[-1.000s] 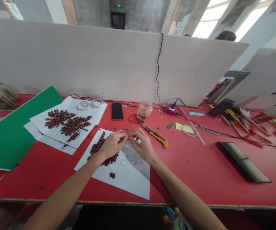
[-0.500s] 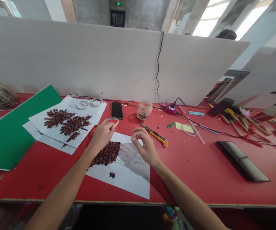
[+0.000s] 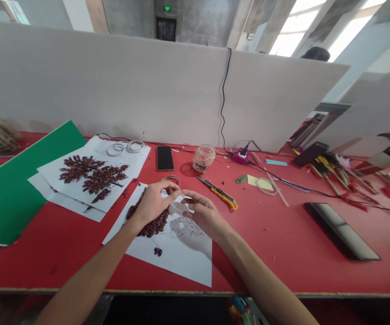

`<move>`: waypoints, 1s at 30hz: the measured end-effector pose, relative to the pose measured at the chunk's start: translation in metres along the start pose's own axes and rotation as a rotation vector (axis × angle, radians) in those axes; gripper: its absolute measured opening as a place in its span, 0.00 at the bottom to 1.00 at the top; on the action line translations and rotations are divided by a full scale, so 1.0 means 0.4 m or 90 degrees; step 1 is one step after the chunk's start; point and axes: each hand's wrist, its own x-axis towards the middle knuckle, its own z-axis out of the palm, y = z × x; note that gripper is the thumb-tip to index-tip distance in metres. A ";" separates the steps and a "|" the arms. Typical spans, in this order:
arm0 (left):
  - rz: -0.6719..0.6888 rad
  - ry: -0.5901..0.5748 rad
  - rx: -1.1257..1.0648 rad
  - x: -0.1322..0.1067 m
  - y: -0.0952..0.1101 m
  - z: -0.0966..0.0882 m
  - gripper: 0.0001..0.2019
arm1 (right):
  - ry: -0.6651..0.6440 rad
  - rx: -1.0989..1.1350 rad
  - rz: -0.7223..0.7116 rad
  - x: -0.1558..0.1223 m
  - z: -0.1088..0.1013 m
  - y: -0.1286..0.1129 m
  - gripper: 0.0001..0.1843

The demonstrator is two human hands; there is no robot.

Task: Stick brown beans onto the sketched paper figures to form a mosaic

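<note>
Above a white sheet (image 3: 184,266) with a line drawing, my left hand (image 3: 154,201) is closed on a narrow pale tape roll (image 3: 172,177) whose ring sticks up behind the fingers. My right hand (image 3: 208,216) meets it at the fingertips, fingers bent; anything pinched there is too small to make out. Dark red-brown seeds (image 3: 152,229) cover the sheet's left part, partly hidden by my left hand. A few loose seeds (image 3: 157,251) lie lower on the paper. Just beyond my right hand is a yellow box cutter (image 3: 223,197).
Behind stand a glass jar (image 3: 204,158) and a phone (image 3: 165,158). To the left, a seed-covered picture (image 3: 103,178) bears two tape rolls, near a green board (image 3: 18,189). At right lie a tape ring (image 3: 266,186), a cable, and a dark glossy case (image 3: 342,230).
My left hand has moved right and down with the tape roll, and the fingertips of both hands now meet. The view has shifted slightly.
</note>
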 end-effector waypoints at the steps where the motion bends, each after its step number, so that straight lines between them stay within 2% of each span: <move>1: -0.006 0.015 0.002 0.000 -0.004 0.001 0.07 | -0.007 0.014 0.007 -0.002 0.003 -0.001 0.21; 6: -0.013 0.063 -0.009 -0.002 -0.017 0.005 0.07 | 0.007 0.016 -0.010 -0.007 0.015 0.003 0.24; 9: -0.060 0.035 -0.071 -0.002 -0.021 0.006 0.09 | 0.092 -0.138 -0.087 -0.009 0.011 0.008 0.26; 11: -0.085 0.002 -0.118 -0.002 -0.028 0.007 0.11 | 0.135 -0.282 -0.150 -0.008 0.004 0.010 0.22; 14: -0.094 -0.036 -0.157 -0.002 -0.038 0.009 0.12 | 0.155 -0.427 -0.209 -0.004 -0.004 0.011 0.17; 17: -0.088 -0.054 -0.154 -0.003 -0.044 0.011 0.12 | 0.154 -0.482 -0.214 -0.002 -0.003 0.012 0.15; 22: -0.054 -0.083 -0.115 -0.007 -0.041 0.013 0.09 | 0.157 -0.483 -0.204 -0.002 0.007 0.012 0.14; 24: -0.030 -0.072 -0.063 -0.006 -0.039 0.014 0.08 | 0.170 -0.451 -0.178 -0.005 0.010 0.011 0.14; 27: 0.011 -0.023 0.065 -0.002 -0.044 0.015 0.07 | 0.181 -0.335 -0.097 -0.021 0.010 0.014 0.16; 30: 0.029 -0.010 0.130 0.001 -0.057 0.011 0.08 | 0.138 -0.197 0.034 -0.047 0.002 0.022 0.20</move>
